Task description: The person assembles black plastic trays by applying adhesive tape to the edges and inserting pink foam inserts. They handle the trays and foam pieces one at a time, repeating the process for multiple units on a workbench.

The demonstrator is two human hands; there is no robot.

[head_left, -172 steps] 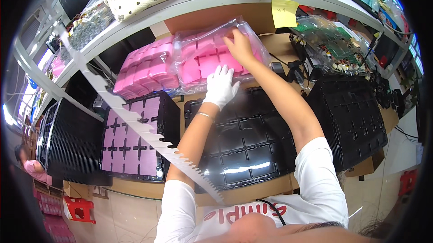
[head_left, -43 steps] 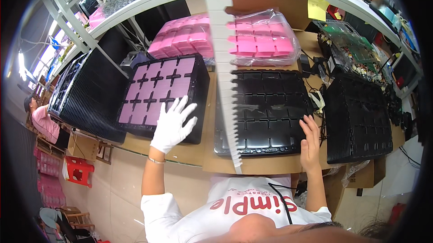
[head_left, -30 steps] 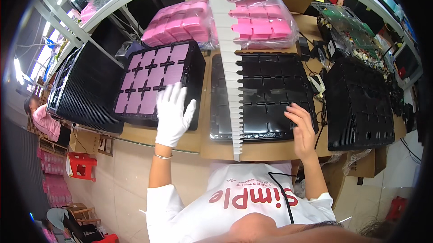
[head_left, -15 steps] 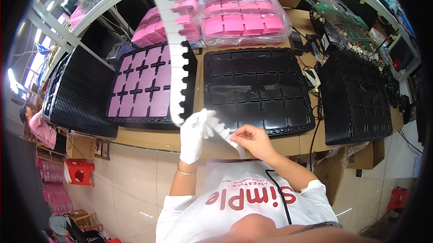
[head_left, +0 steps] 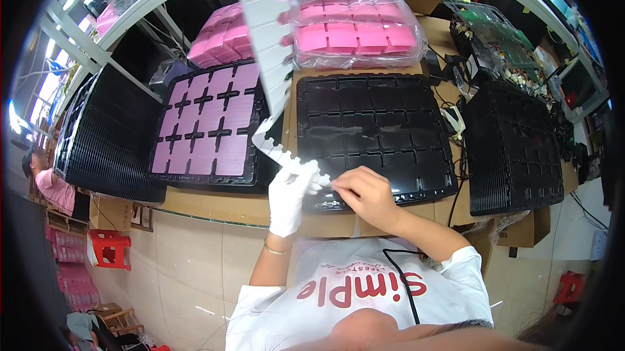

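Observation:
A long white strip with a notched edge (head_left: pixel 263 32) comes down from the top of the view. It bends sharply above the near edge of the table and runs on to my hands. My left hand (head_left: pixel 290 201), in a white glove, is closed around the strip near its lower end. Close beside it, my bare right hand (head_left: pixel 370 200) pinches the strip's lower end between thumb and fingers. Both hands are in front of a black moulded tray with compartments (head_left: pixel 374 113). The part of the strip inside the glove is hidden.
To the left are a black tray with pink-purple pads (head_left: pixel 207 120) and a tall stack of black trays (head_left: pixel 107 133). Another tray stack (head_left: pixel 514 149) stands right. Bagged pink pieces (head_left: pixel 355 28) lie behind, cables (head_left: pixel 456 120) and circuit boards (head_left: pixel 498 38) at right.
The strip's upper part has swung right and now bends sharply above my left hand. My left hand has shifted slightly right. My right hand has risen a little, and the strip between them looks shorter.

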